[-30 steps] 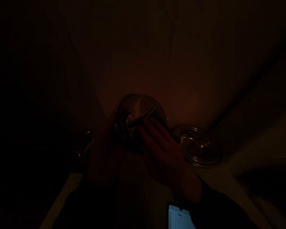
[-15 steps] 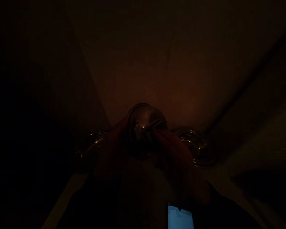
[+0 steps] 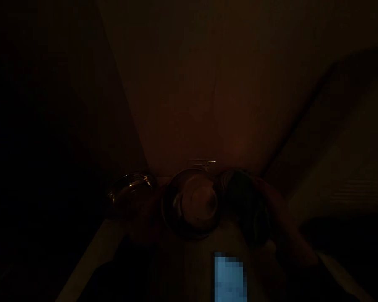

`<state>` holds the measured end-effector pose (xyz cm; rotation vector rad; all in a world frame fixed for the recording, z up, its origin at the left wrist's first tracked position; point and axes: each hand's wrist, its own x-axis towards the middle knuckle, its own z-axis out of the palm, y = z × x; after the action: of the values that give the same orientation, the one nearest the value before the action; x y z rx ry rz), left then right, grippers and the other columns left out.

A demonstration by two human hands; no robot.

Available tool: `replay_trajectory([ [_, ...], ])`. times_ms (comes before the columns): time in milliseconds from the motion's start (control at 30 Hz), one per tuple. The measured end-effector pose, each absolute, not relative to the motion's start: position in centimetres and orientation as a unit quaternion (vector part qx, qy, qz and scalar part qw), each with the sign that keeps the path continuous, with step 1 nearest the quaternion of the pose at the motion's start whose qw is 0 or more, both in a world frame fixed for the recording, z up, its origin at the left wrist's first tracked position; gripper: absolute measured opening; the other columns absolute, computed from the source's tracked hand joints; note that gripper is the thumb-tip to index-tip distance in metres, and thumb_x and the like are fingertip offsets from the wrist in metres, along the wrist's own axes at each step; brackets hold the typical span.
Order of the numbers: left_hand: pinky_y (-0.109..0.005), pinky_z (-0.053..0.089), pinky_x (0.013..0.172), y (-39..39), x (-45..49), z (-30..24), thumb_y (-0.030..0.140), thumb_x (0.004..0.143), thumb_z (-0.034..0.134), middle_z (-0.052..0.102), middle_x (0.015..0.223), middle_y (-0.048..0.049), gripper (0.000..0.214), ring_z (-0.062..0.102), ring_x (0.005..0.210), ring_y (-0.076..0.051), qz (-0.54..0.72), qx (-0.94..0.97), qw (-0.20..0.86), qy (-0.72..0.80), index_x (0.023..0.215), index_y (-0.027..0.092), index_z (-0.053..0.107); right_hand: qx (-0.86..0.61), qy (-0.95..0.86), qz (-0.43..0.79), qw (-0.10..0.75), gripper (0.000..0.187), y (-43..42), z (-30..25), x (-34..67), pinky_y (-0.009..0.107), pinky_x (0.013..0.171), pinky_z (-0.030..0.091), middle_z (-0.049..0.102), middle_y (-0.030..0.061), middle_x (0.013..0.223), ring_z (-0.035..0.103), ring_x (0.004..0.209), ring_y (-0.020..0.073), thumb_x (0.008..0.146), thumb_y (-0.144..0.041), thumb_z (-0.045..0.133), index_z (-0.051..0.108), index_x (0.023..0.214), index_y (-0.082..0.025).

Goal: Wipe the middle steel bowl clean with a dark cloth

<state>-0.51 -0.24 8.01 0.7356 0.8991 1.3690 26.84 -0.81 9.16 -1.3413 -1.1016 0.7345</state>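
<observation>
The scene is very dark. A round metal bowl (image 3: 192, 205) sits in the middle with its opening facing up. My left hand (image 3: 142, 218) is a dim shape at the bowl's left rim; its fingers cannot be made out. My right hand (image 3: 267, 205) reaches over the spot to the right of the bowl, above a dark rounded shape (image 3: 242, 201) that I cannot identify. Whether that hand holds anything is hidden in the dark.
A second shiny metal dish (image 3: 130, 191) lies to the left of the bowl. A lit blue screen (image 3: 229, 277) glows at the bottom centre. A pale counter edge (image 3: 91, 256) runs diagonally at lower left. Walls close in behind.
The bowl was tilted up and held between both hands, with my right hand pressing a cloth inside it. It is now lower with its opening up, and my right hand has moved right.
</observation>
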Motion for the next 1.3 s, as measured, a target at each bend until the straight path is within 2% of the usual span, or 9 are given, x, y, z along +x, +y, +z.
replay_trajectory([
  [167, -0.042, 0.040, 0.109, -0.1, -0.4, 4.4, 0.033, 0.079, 0.064, 0.073, 0.109, -0.0065, 0.021, 0.054, 0.124, -0.030, 0.568, 0.320, 0.643, 0.401, 0.092, 0.021, 0.074, -0.580, -0.506, 0.314, 0.556, 0.040, -2.4, 10.2, 26.2, 0.039, 0.077, 0.056, 0.073, 0.0059, 0.099, 0.068, 0.091, 0.0272, 0.070, -0.047, 0.068, 0.070, 0.102, -0.022],
  [300, -0.044, 0.035, 0.113, -0.2, -0.4, 2.0, 0.035, 0.079, 0.064, 0.071, 0.114, -0.0041, 0.023, 0.047, 0.131, -0.031, 0.553, 0.328, 0.648, 0.409, 0.097, 0.025, 0.074, -0.487, -0.710, 0.122, 0.495, 0.029, -2.6, 10.2, 25.9, 0.041, 0.090, 0.052, 0.069, 0.0064, 0.111, 0.065, 0.104, 0.0235, 0.085, -0.026, 0.049, 0.069, 0.107, -0.025],
  [400, -0.040, 0.026, 0.118, -0.6, -0.6, 1.4, 0.024, 0.073, 0.071, 0.069, 0.119, -0.0016, 0.025, 0.040, 0.137, -0.029, 0.557, 0.358, 0.620, 0.422, 0.098, 0.026, 0.074, -0.426, -0.798, -0.048, 0.424, 0.035, -2.4, 9.6, 25.0, 0.039, 0.083, 0.055, 0.063, 0.0102, 0.119, 0.064, 0.105, 0.0236, 0.084, -0.014, 0.047, 0.067, 0.110, -0.024],
  [500, -0.039, 0.018, 0.120, -0.8, -0.7, 0.9, 0.017, 0.070, 0.074, 0.068, 0.120, -0.0017, 0.029, 0.038, 0.137, -0.028, 0.559, 0.374, 0.580, 0.460, 0.098, 0.024, 0.075, -0.403, -0.816, -0.140, 0.390, 0.025, -2.7, 9.2, 23.1, 0.039, 0.074, 0.058, 0.061, 0.0162, 0.118, 0.065, 0.100, 0.0267, 0.084, -0.017, 0.052, 0.067, 0.104, -0.018],
  [633, -0.042, 0.024, 0.118, -0.7, -0.8, -0.9, 0.016, 0.073, 0.069, 0.066, 0.124, -0.0046, 0.031, 0.035, 0.139, -0.028, 0.577, 0.336, 0.610, 0.427, 0.104, 0.022, 0.072, -0.424, -0.806, -0.134, 0.391, 0.016, -3.3, 8.4, 21.0, 0.038, 0.073, 0.060, 0.064, 0.0141, 0.111, 0.068, 0.091, 0.0245, 0.087, -0.026, 0.055, 0.065, 0.098, -0.020],
  [767, -0.037, 0.030, 0.116, -0.8, -1.0, -2.4, 0.015, 0.074, 0.067, 0.063, 0.129, -0.0051, 0.033, 0.027, 0.143, -0.027, 0.591, 0.317, 0.624, 0.400, 0.106, 0.022, 0.071, -0.492, -0.770, -0.106, 0.392, 0.045, -2.8, 6.9, 21.2, 0.040, 0.081, 0.059, 0.064, 0.0148, 0.119, 0.066, 0.104, 0.0264, 0.089, -0.022, 0.050, 0.045, 0.134, -0.020],
  [867, -0.038, 0.032, 0.115, -0.9, -0.9, -2.8, 0.019, 0.074, 0.068, 0.062, 0.131, -0.0034, 0.034, 0.028, 0.142, -0.028, 0.582, 0.309, 0.634, 0.405, 0.108, 0.024, 0.070, -0.508, -0.770, -0.099, 0.372, 0.056, -2.6, 5.8, 21.6, 0.040, 0.082, 0.060, 0.063, 0.0150, 0.123, 0.065, 0.108, 0.0266, 0.089, -0.022, 0.047, 0.033, 0.143, -0.020],
  [1100, -0.039, 0.046, 0.103, -0.2, 0.5, -2.1, 0.037, 0.085, 0.059, 0.070, 0.114, -0.0061, 0.025, 0.053, 0.124, -0.026, 0.556, 0.282, 0.673, 0.397, 0.099, 0.021, 0.071, -0.407, -0.858, -0.087, 0.300, 0.041, -4.4, 4.3, 19.7, 0.040, 0.094, 0.055, 0.063, 0.0122, 0.127, 0.057, 0.120, 0.0242, 0.090, -0.010, 0.047, 0.053, 0.130, -0.018],
  [1300, -0.045, 0.049, 0.093, -0.6, 1.6, -0.6, 0.041, 0.091, 0.053, 0.059, 0.125, -0.0103, 0.036, 0.059, 0.109, -0.022, 0.541, 0.272, 0.709, 0.360, 0.118, 0.018, 0.059, -0.448, -0.831, -0.118, 0.307, 0.037, -3.8, 5.1, 20.0, 0.047, 0.090, 0.056, 0.064, 0.0144, 0.125, 0.058, 0.117, 0.0280, 0.093, -0.016, 0.045, 0.054, 0.129, -0.014],
])
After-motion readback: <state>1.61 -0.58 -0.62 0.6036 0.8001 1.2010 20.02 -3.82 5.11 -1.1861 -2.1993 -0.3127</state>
